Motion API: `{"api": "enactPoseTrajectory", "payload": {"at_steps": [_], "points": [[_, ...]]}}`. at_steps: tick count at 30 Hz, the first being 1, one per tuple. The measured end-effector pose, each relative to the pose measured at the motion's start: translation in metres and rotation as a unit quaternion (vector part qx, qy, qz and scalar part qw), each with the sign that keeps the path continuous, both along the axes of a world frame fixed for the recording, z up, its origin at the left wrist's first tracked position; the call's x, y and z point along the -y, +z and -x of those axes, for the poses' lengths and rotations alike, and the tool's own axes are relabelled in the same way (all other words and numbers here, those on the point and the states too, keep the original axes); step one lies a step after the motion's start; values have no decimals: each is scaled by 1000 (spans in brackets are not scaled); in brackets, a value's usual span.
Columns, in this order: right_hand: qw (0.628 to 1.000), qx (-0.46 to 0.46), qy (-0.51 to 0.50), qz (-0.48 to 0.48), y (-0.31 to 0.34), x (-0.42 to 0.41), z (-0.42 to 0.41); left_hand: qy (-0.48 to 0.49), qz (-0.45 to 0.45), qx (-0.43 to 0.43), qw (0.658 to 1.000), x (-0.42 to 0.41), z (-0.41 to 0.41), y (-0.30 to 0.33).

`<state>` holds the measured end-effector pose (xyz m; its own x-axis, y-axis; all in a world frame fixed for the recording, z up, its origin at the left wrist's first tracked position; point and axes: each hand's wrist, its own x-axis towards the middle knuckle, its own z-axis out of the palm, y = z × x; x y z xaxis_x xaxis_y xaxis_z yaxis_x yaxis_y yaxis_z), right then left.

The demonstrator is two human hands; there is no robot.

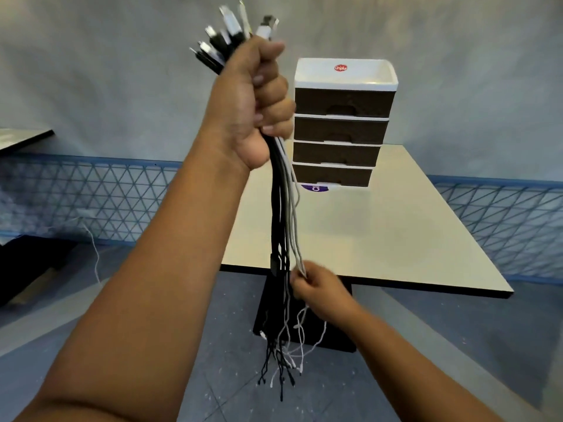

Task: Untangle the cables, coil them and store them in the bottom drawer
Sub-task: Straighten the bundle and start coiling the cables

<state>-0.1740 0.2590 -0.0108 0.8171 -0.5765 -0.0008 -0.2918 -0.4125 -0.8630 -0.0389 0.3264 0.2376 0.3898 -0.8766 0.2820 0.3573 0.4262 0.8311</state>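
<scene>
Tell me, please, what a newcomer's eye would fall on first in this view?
First, the left hand, raised high at centre and gripping a thick bundle of black and white cables, plug ends fanning out above the fist. The cables hang straight down, where the right hand pinches a few white strands near the table edge. Behind stands a small drawer unit with four dark drawers, all closed, on the table's far end.

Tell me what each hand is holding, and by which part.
The left hand grips the cable bundle just below its plug ends. The right hand pinches the white strands low on the hanging bundle.
</scene>
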Motion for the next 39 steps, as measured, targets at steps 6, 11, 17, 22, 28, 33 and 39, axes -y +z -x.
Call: {"api": "enactPoseTrajectory", "payload": {"at_steps": [6, 11, 17, 22, 28, 33, 39], "points": [[992, -60, 58, -92, -17, 12, 39, 10, 13, 6, 1000, -10, -18, 13], [980, 189, 44, 43, 94, 5, 15, 16, -36, -29, 999, 8, 1, -5], [951, 269, 66, -139, 115, -29, -23, 23, -53, -96, 994, 12, 5, 1], [962, 138, 131, -193, 76, -34, -2, 88, -13, -247, 965, -2, -43, 1], [957, 98, 163, -217, 90, -42, 14, 145, -56, -412, 898, -12, -95, -56], [959, 59, 189, -204, 99, -51, 14, 182, -96, -511, 834, -21, -118, -109], [937, 79, 131, -315, 106, -58, 5, 206, -91, -516, 827, -18, -113, -162]]}}
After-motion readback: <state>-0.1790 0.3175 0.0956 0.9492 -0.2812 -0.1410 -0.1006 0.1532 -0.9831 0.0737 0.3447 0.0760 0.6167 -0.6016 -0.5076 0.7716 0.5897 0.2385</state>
